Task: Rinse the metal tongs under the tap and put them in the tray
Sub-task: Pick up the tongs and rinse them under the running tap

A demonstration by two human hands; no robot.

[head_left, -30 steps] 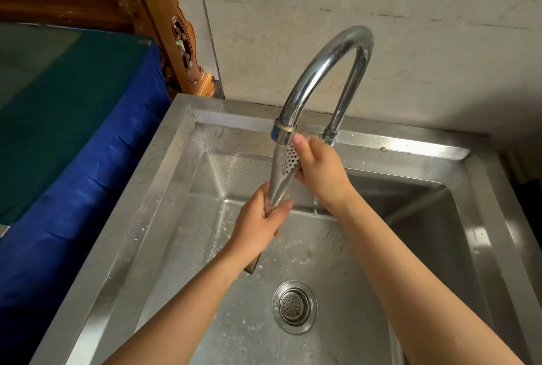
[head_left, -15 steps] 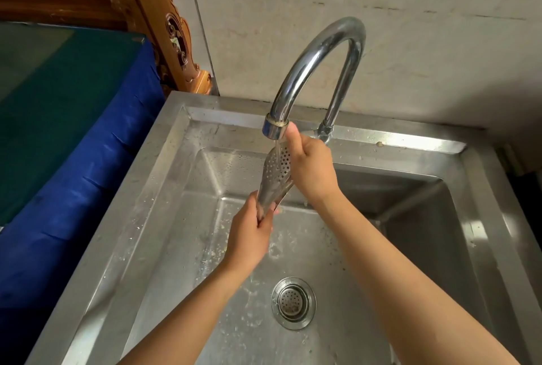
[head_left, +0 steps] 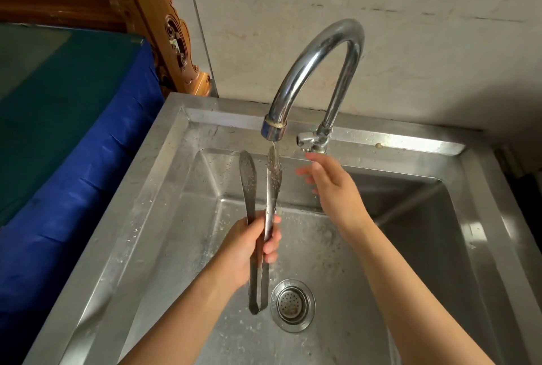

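Note:
The metal tongs (head_left: 248, 179) stand upright over the sink, their two perforated blades spread apart. Water from the curved chrome tap (head_left: 319, 50) falls on the right blade. My left hand (head_left: 249, 247) grips both arms of the tongs around their middle, with the hinge end hanging below my palm near the drain. My right hand (head_left: 331, 185) hovers just right of the tongs with fingers apart, holding nothing, below the tap's valve handle (head_left: 308, 140). No tray is in view.
The steel sink (head_left: 164, 176) has a wet basin and a round strainer drain (head_left: 292, 304) at the bottom centre. A blue-and-green covered surface (head_left: 58, 118) lies to the left, with carved wooden furniture (head_left: 164, 27) behind it. A plain wall stands behind the tap.
My right hand has let go of the tongs' blades and moved right. The blades have sprung apart. My left hand now holds the tongs lower under the stream.

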